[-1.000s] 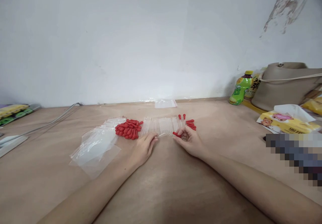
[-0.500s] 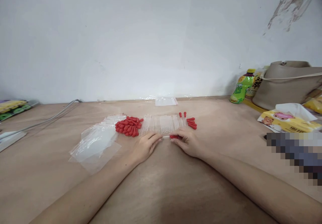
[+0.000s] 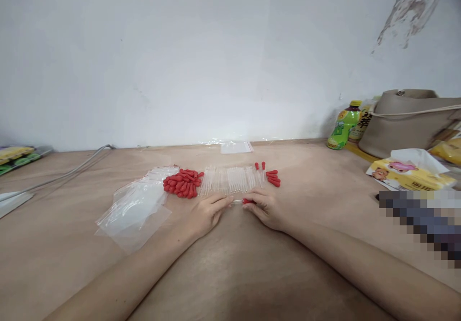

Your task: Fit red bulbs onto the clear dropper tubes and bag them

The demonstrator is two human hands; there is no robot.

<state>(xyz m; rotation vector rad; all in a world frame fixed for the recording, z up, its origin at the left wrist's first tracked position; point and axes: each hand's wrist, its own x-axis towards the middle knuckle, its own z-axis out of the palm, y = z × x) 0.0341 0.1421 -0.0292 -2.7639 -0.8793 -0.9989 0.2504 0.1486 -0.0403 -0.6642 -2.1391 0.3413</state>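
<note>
Between my hands lies a clear thin dropper tube [image 3: 237, 201]. My left hand [image 3: 211, 211] pinches its left end. My right hand [image 3: 264, 206] is closed on a red rubber bulb [image 3: 246, 201] at the tube's right end; how far the tube sits inside the bulb is hidden by my fingers. Just beyond my hands, several clear tubes [image 3: 228, 179] lie side by side in a row. At the row's right end, two tubes carry red bulbs [image 3: 263, 166]. A few loose red bulbs [image 3: 273, 179] lie beside them. A larger pile of red bulbs [image 3: 183, 183] is left of the row.
Clear zip bags [image 3: 135, 205] are spread at the left, with another bag [image 3: 236, 147] by the wall. A grey cable [image 3: 72, 171] crosses the far left. On the right stand a green bottle [image 3: 344, 126], a beige bag [image 3: 396, 124] and a yellow tissue pack [image 3: 410, 172].
The fingers of my right hand have shifted slightly on the red bulb, and a little less of it shows. Both hands stay in nearly the same place; the view has shifted slightly.
</note>
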